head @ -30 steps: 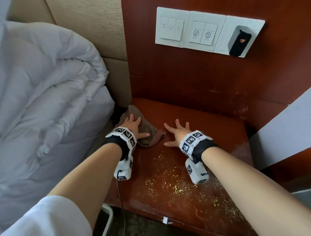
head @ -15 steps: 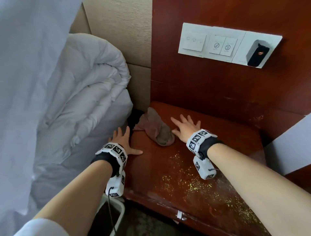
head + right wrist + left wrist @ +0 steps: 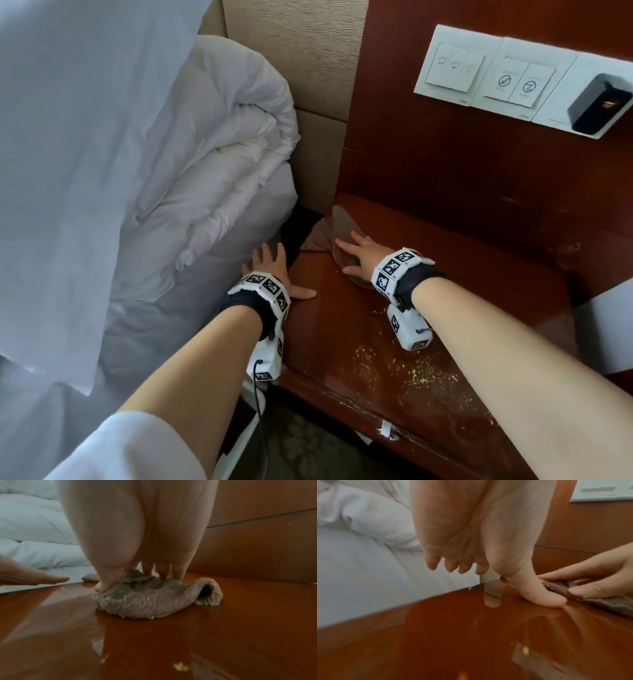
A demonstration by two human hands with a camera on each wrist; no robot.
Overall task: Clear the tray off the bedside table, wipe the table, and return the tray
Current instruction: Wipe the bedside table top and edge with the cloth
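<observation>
A crumpled brown cloth (image 3: 327, 228) lies at the back left corner of the glossy red-brown bedside table (image 3: 455, 274). My right hand (image 3: 359, 255) presses flat on the cloth (image 3: 154, 601), fingers straight, thumb at its near edge. My left hand (image 3: 272, 269) is open at the table's left edge. Its thumb (image 3: 539, 596) rests on the wood beside the cloth (image 3: 607, 601), and its fingers reach out over the gap toward the bed. Yellow crumbs (image 3: 411, 371) are scattered over the front of the table. No tray is in view.
A white duvet (image 3: 212, 164) is heaped on the bed just left of the table. A wooden wall panel behind it carries white switch plates (image 3: 486, 75) and a black plug-in device (image 3: 599, 104). A white bin rim (image 3: 251, 435) shows below the table's front left corner.
My left hand has come off the cloth and moved to the table's left edge. My right hand has slid left onto the cloth. The head view has swung left.
</observation>
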